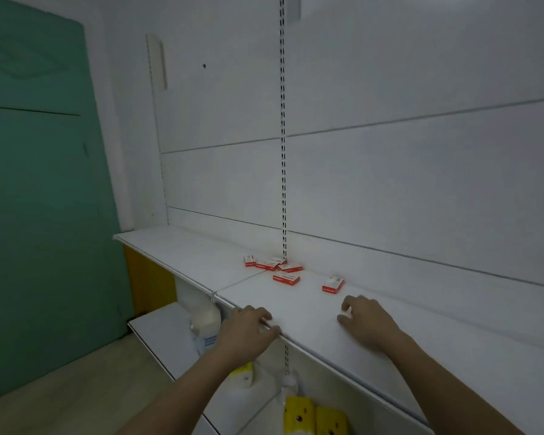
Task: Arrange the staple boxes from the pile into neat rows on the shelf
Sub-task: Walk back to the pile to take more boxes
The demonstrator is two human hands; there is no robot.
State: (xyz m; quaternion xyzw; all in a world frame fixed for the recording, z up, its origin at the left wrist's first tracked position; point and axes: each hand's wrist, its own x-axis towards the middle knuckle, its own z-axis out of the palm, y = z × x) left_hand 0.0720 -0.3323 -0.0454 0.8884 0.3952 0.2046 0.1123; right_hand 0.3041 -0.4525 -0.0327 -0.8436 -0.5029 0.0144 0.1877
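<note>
Currently both hands rest on the white shelf [311, 309] near its front edge. Left hand [248, 324]: fingers [264, 315] curled over the shelf lip, holding no box. Right hand [365, 318]: fingers [347, 306] loosely bent, tips on the shelf top, holding nothing. Staple boxes: a loose pile [272, 265] lies well beyond the left fingers, by the slotted upright [283, 152]; one single box [333, 284] sits just beyond the right fingertips, apart from them.
</note>
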